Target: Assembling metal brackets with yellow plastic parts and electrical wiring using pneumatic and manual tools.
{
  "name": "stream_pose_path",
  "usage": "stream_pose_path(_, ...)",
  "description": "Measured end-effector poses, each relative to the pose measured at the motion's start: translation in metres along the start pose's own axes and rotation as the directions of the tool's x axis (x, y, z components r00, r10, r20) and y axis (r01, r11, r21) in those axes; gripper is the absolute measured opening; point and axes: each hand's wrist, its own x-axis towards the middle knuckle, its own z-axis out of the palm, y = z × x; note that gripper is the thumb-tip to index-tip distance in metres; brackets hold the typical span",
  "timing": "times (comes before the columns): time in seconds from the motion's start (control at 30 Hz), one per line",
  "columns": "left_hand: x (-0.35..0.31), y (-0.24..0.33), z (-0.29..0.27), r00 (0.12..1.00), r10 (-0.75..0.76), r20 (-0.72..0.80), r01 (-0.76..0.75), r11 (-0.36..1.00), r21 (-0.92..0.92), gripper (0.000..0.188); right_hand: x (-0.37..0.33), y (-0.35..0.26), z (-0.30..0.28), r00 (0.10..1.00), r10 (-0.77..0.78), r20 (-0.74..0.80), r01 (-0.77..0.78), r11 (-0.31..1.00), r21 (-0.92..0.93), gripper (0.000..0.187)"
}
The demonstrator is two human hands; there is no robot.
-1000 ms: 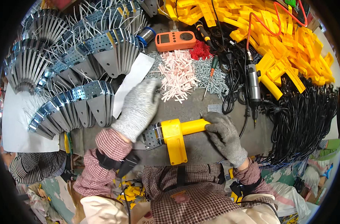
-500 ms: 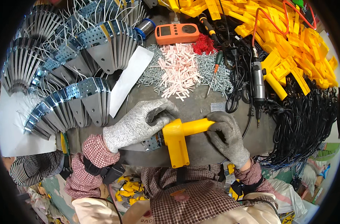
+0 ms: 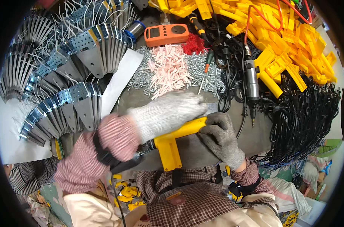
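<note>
A T-shaped yellow plastic housing (image 3: 167, 151) is held over the near edge of the workbench. The gloved fingers of my right hand (image 3: 222, 138) are closed on the end of its sideways arm. My left hand (image 3: 170, 115), in a pale knitted glove, reaches across above the housing toward a small light card (image 3: 211, 108) on the bench. Motion blurs it, and its fingertips cannot be made out. A perforated metal plate (image 3: 146, 146) shows in part beside the housing, below my left wrist.
Metal brackets with white wires (image 3: 90, 109) fan out at left. Pale pink sleeves (image 3: 168, 70) and silver screws (image 3: 206, 75) lie behind my hands, near an orange meter (image 3: 166, 35). At right are a power screwdriver (image 3: 252, 83), yellow housings (image 3: 281, 68) and black cords (image 3: 296, 125).
My left hand has left the top of the yellow housing and swung right across it. My right hand keeps its grip. The whole view has shifted slightly.
</note>
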Motion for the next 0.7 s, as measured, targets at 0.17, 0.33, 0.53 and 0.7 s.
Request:
stream_pose_path(0.17, 0.029, -0.001, 0.0, 0.983, 0.142, 0.119, -0.15, 0.987, 0.064, 0.021, 0.006, -0.003, 0.003, 0.999, -0.033, 0.037, 0.033, 0.999, -0.005, 0.028)
stream_pose_path(0.33, 0.021, -0.011, 0.015, 0.971, -0.215, 0.108, 0.238, 0.798, -0.554, 0.021, 0.001, 0.004, -0.001, 0.999, -0.023, 0.024, 0.024, 1.0, -0.017, 0.029)
stream_pose_path(0.53, -0.002, -0.001, 0.025, 0.971, -0.232, 0.064, 0.222, 0.763, -0.607, 0.018, 0.0, 0.003, 0.003, 0.999, -0.032, 0.018, 0.032, 0.999, 0.007, 0.03)
stream_pose_path(0.7, -0.004, 0.026, 0.011, 0.999, -0.031, -0.028, 0.029, 0.996, -0.09, 0.037, 0.001, 0.0, -0.013, 0.996, -0.08, 0.049, 0.083, 0.996, -0.046, 0.033)
